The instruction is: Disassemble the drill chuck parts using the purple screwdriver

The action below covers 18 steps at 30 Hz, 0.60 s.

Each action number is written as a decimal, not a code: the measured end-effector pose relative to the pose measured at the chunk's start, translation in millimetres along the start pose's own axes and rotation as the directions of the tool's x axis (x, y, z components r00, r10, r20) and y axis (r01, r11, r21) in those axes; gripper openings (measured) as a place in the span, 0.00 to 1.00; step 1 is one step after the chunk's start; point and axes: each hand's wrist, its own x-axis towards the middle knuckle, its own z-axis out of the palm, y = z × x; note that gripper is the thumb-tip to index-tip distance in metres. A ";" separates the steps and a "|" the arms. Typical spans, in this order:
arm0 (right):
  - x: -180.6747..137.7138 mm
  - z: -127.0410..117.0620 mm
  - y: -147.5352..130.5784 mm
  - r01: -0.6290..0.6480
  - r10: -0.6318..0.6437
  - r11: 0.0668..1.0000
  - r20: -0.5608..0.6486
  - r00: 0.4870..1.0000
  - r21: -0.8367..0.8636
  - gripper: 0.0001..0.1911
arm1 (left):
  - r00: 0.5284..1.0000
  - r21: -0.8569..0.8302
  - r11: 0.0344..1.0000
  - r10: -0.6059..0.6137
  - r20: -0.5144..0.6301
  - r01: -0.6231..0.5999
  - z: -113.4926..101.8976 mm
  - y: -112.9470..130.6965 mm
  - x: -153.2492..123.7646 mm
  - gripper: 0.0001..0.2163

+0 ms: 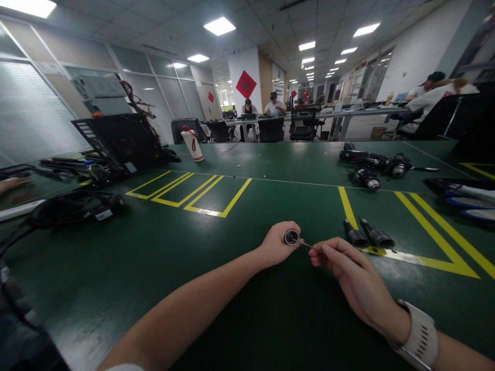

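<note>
1. Left hand (pixel 279 245): fingers wrapped round a dark part (pixel 289 237), gripping it; its round, metal-rimmed mouth points back at the worker.
2. Right hand (pixel 356 273): thumb and fingertips pinch a thin rod (pixel 311 247); other fingers curled in. Pale watch (pixel 421 330) on that wrist.
3. Rod slants from the pinch to the part, far end at its mouth. Can't tell from where I stand how deep it goes.
4. Part is held just over the green table (pixel 216 247), in front of the worker, left of the right hand.
5. Two spare parts lie just beyond the right hand, side by side: near one (pixel 358 238), far one (pixel 381 238). Wide ends toward the worker, narrow shafts away, by the yellow tape (pixel 421 257).
6. Farther back on the right: heap of black tools (pixel 367 170).
7. Back left: white bottle (pixel 193 145), red top, upright; left of it a big black frame (pixel 119 139). Black cable bundle (pixel 77 208) nearer.
8. Someone else's hand (pixel 13 184) at the far left edge, well apart; its grip is unclear.
9. More people sit at desks behind.
</note>
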 end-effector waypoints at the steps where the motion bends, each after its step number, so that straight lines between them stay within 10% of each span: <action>1: 0.1 0.5 0.1 -0.005 0.005 1.000 0.000 1.000 0.019 0.09 | 1.000 -0.031 0.999 -0.006 -0.006 0.006 0.3 -0.5 0.2 0.08; 8: -5.0 -0.8 -0.9 0.098 -0.095 0.968 0.022 0.995 -0.232 0.11 | 0.999 -0.037 0.999 -0.029 -0.017 0.029 1.9 -2.7 0.5 0.07; 18: -13.3 2.0 -2.8 0.387 -0.367 0.684 0.167 0.915 -0.618 0.06 | 0.997 0.220 0.973 0.071 0.020 -0.074 1.5 0.7 -0.1 0.05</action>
